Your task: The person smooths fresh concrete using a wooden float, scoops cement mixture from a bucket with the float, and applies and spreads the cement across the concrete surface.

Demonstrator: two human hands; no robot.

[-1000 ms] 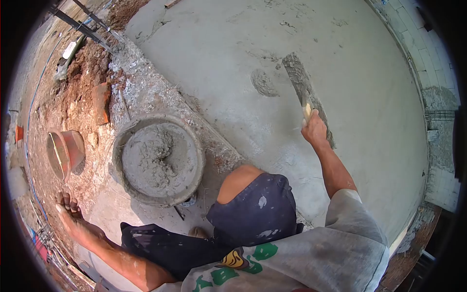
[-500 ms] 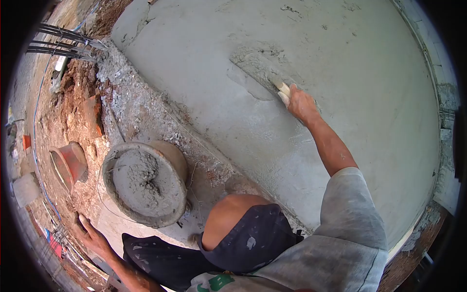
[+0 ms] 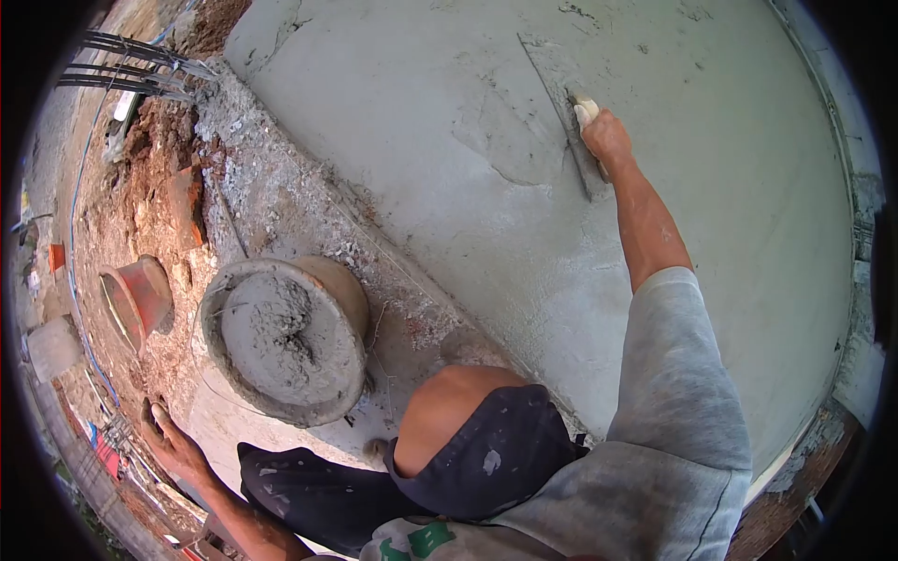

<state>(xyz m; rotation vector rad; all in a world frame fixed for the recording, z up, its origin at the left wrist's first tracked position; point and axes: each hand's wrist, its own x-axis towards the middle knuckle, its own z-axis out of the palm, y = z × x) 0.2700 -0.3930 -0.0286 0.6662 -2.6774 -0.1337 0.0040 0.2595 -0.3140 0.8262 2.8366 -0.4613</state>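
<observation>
My right hand [image 3: 606,138] is closed around the pale handle of a long, flat plastering trowel [image 3: 579,157]. The trowel lies on a slab of wet grey mortar [image 3: 421,122], its blade pointing away and slightly left. Left of the blade, a rough patch with a ridge shows in the smoother surface. Down at the lower left, my left hand [image 3: 175,447] is held out with its fingers apart and nothing in it. A bucket [image 3: 351,297] of wet mortar stands between my left hand and the slab.
Rubble and a string [image 3: 383,248] run along the slab's near edge. An orange bucket [image 3: 154,290] lies tipped on the dirt. Steel bars [image 3: 131,65] stick out at the upper left. A block wall [image 3: 865,271] borders the right side. My bent knee [image 3: 458,402] is close to the slab.
My right hand has moved the trowel up and to the right, and the blade has turned steeper. The mortar heap by the blade is spread flatter. My left hand stays nearly in place.
</observation>
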